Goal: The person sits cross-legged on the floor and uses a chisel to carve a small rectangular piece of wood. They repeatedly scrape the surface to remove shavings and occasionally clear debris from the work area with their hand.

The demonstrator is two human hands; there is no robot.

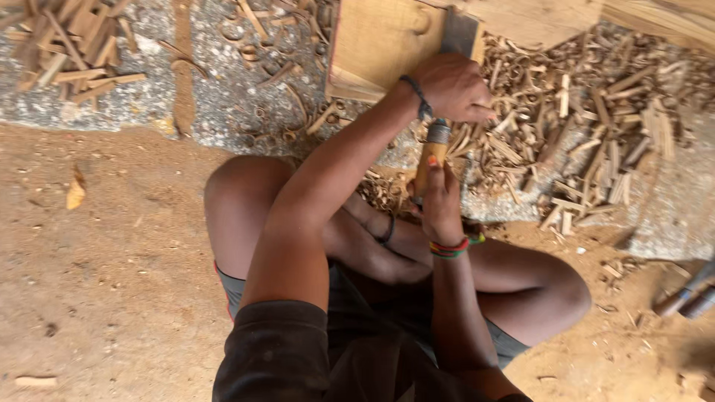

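At the far left I saw a heap of wood offcuts (pixel 71 52) on the grey slab (pixel 134 112), and below it bare dirt floor (pixel 104 283) with one dry leaf (pixel 75 193). Curled shavings (pixel 261 56) lay scattered on the slab further in.

Toward the middle, a wood block (pixel 376 45) stood on the slab at the top edge. My left hand (pixel 453 88), with a dark cord at the wrist, was clenched over the upper end of a chisel (pixel 433 152), just above its metal collar, right beside the block's lower right corner. My right hand (pixel 441 205), with striped bands at the wrist, was grasping the chisel's wooden handle lower down. The chisel ran roughly upright between the two hands, above my crossed legs.

To the right, a thick spread of chips (pixel 588 141) covered the slab. At the far right edge, two dark tool handles (pixel 689 298) lay on the dirt. I saw no packages, labels or signs.
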